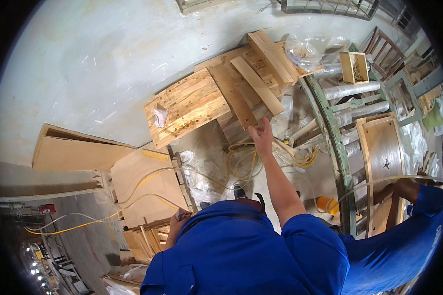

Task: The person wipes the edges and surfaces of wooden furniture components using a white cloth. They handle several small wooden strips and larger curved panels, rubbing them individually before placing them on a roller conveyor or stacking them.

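Note:
My right hand (262, 137) reaches forward to the near end of a brown wooden plank (233, 96). Its thumb and fingers are apart beside that end; whether they touch the wood I cannot tell. A paler narrow board (257, 86) lies just right of the plank, and both rest on a stack of wooden panels. Left of them is a wide knotty panel (189, 105) with a crumpled pale scrap (160, 117) on it. Close to my body, my left hand (177, 223) is closed around a small greyish thing, too small to name.
A green roller conveyor (325, 142) runs along the right, carrying a wooden box (354, 68) and a framed panel (385, 157). A co-worker in a blue sleeve (403, 246) leans there. Yellow hoses (152, 177) cross at left, over a brown board (142, 189). An orange container (328, 205) stands low.

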A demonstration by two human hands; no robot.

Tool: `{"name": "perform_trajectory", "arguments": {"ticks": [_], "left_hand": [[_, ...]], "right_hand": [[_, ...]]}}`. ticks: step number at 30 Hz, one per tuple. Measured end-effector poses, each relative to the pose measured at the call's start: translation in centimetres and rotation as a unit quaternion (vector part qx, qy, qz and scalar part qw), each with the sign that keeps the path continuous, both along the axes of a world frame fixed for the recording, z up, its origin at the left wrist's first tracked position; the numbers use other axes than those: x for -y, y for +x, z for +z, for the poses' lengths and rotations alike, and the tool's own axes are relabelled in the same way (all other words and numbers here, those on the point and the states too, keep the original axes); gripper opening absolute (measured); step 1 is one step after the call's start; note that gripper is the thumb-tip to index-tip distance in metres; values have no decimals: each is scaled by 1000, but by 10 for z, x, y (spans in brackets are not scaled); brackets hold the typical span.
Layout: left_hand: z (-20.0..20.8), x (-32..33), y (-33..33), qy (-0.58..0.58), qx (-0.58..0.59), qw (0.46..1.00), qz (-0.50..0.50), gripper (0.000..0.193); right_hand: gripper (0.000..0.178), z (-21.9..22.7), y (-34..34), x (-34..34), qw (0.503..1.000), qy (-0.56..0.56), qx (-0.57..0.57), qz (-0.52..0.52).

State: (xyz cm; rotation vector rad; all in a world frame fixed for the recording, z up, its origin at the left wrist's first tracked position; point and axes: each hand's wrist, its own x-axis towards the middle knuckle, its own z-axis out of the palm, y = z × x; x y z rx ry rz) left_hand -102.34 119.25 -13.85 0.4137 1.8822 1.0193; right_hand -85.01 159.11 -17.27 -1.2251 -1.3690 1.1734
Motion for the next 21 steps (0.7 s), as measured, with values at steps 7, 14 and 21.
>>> {"name": "perform_trajectory", "arguments": {"ticks": [7,14,21], "left_hand": [[-5,-2,0,-6,4,1000,0,17],[-10,4,1,8,8,1000,-1,17],[-12,1,2,-3,-1,1000,-23,19]], "right_hand": [[65,23,-3,-3,916,269,295,35],[59,16,-8,-7,921,281,268,44],[32,20,4,-18,946,-172,-269,54]]}}
